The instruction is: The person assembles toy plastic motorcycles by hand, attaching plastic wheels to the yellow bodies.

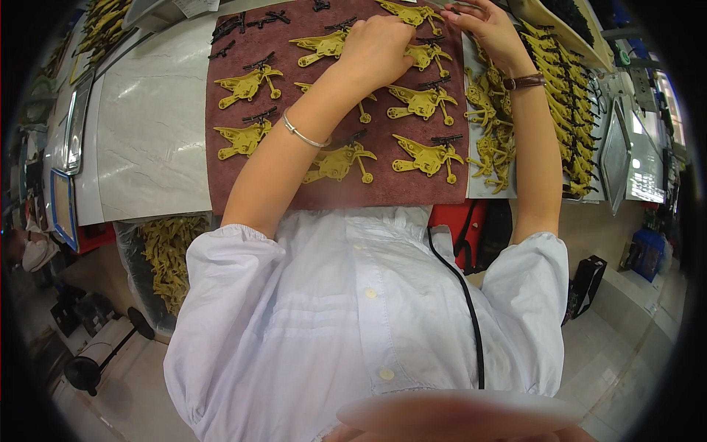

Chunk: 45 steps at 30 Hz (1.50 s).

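Note:
Rows of yellow-green plastic mechanical parts, each with a pointed end and a small arm, lie on a dark red cloth (294,193). Small black clip-like pieces rest against many of them. At the far side of the cloth, my left hand (379,50) is curled palm down beside a yellow-green part (427,55); its fingertips are mostly hidden. My right hand (486,29) is raised at the cloth's far right edge, near another yellow-green part (412,13). Its fingers are bent together around a small dark piece, only partly visible.
Loose yellow-green pieces (490,132) are heaped right of the cloth, beside stacked rows of joined parts (560,110). A beige bin (604,55) holds black pieces at the far right. Loose black pieces (228,28) lie at the cloth's far left. A bag of yellow-green pieces (173,250) stands below the table.

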Each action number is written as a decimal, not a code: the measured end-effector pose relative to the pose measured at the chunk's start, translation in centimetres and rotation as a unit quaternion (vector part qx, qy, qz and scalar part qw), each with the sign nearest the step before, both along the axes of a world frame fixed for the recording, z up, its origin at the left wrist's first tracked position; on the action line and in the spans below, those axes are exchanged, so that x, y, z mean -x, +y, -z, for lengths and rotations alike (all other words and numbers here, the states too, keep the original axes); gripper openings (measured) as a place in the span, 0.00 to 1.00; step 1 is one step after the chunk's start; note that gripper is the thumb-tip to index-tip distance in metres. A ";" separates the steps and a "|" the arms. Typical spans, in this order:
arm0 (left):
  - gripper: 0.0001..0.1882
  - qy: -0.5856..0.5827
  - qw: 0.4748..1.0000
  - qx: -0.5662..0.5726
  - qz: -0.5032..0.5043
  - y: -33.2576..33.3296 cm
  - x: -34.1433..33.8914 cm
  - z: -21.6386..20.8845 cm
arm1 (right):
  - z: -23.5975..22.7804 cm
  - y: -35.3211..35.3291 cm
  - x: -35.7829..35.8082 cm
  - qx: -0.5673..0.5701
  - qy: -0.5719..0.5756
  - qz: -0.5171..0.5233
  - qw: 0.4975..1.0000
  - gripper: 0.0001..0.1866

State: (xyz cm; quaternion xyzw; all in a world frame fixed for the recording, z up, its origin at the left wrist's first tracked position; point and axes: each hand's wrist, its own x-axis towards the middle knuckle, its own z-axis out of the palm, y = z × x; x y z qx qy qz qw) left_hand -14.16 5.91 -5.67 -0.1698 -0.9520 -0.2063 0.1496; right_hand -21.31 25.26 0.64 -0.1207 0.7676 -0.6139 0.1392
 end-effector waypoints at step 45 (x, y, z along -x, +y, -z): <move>0.16 -0.023 0.997 0.057 -0.045 -0.6 8.5 2.0 | 8.4 0.2 13.9 -0.149 0.108 -0.292 0.939 0.12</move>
